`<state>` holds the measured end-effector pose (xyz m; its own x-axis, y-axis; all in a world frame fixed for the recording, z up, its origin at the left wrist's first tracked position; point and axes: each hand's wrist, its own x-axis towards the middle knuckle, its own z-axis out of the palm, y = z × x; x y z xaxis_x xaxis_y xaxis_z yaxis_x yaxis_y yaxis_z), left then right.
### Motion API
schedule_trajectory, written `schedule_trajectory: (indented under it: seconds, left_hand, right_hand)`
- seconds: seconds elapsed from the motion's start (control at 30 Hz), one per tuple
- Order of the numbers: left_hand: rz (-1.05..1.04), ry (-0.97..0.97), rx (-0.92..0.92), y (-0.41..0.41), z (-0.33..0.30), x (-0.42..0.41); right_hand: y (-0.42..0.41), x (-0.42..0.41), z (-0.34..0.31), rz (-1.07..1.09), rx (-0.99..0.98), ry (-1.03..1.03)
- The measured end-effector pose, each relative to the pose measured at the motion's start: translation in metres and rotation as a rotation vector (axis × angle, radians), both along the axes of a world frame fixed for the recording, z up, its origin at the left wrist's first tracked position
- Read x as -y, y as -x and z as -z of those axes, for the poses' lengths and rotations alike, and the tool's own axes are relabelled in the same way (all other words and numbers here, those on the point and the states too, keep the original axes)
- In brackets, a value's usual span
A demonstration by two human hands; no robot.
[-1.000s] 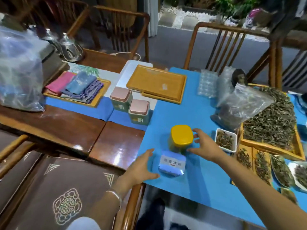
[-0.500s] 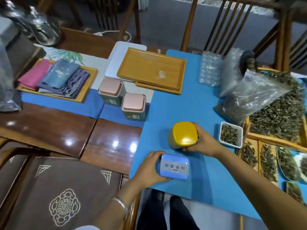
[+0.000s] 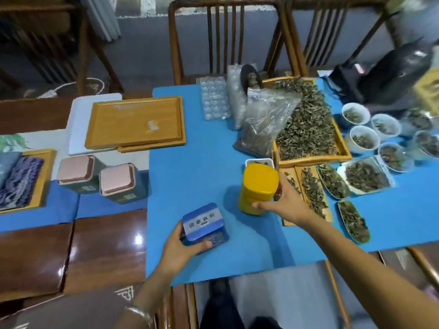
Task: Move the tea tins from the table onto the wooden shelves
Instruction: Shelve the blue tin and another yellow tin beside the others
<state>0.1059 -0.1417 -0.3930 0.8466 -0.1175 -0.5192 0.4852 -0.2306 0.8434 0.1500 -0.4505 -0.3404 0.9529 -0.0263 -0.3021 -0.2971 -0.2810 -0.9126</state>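
Tea tins sit in two pairs on the table; the near pair is in the person's hands. Left hand (image 3: 180,251) wraps the blue tin (image 3: 204,227) from its left side, thumb across the front wall and fingers behind; this tin is squat and squarish with rounded corners, a pale label with dark characters across its lid, and it tilts a little, though whether it is lifted off the blue cloth (image 3: 197,176) is hard to tell. Right hand (image 3: 286,205) clamps the yellow tin (image 3: 257,188) from its right side, thumb low on the front; this tin is taller, upright, plain yellow all over with a rounded-square lid, standing on the cloth just in front of a small white dish (image 3: 259,161) of leaves. Well to the left, the green tins (image 3: 102,180) stand side by side, touching or nearly so, each with a pink square lid and a small label low on the wall; behind them lies a wooden tray (image 3: 135,123). Right of the yellow tin, a tray of loose tea leaves (image 3: 308,129) rests on the cloth.
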Motion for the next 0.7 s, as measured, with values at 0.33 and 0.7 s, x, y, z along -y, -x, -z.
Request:
schedule_trajectory:
  seconds: [0.33,0.7]
  left_hand:
    - [0.42,0.106,0.03,0.02,-0.038,0.16]
    - [0.972,0.279,0.105,0.216,-0.128,0.426]
  right_hand:
    - [0.154,0.129,-0.056,0.473,0.107,-0.077]
    - [0.514,0.282,-0.117,1.051,0.228,-0.065]
